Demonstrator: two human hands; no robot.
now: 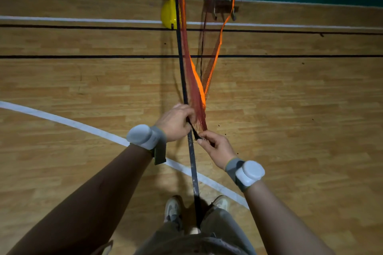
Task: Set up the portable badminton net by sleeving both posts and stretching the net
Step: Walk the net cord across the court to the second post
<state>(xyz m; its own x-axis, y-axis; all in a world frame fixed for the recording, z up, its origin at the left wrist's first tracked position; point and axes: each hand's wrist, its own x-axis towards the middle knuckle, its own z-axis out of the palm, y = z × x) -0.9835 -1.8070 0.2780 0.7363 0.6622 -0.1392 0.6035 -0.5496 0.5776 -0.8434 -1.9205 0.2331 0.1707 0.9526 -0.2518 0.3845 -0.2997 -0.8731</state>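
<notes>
A dark post (192, 163) runs from between my feet up through the middle of the view. A dark red mesh net (195, 97) with an orange edge band (226, 20) is gathered along the post above my hands. My left hand (176, 123) is closed around the post and the bunched net. Just below it, my right hand (217, 147) pinches the net's black end sleeve beside the post. The net's far part trails to a stool (224, 9) at the back.
A yellow weighted base with a yellow pole (169, 13) stands at the back, left of the net. Wooden court floor with white and black lines lies all around. Bags and gear line the green strip along the far wall. My shoes (173, 209) flank the post's foot.
</notes>
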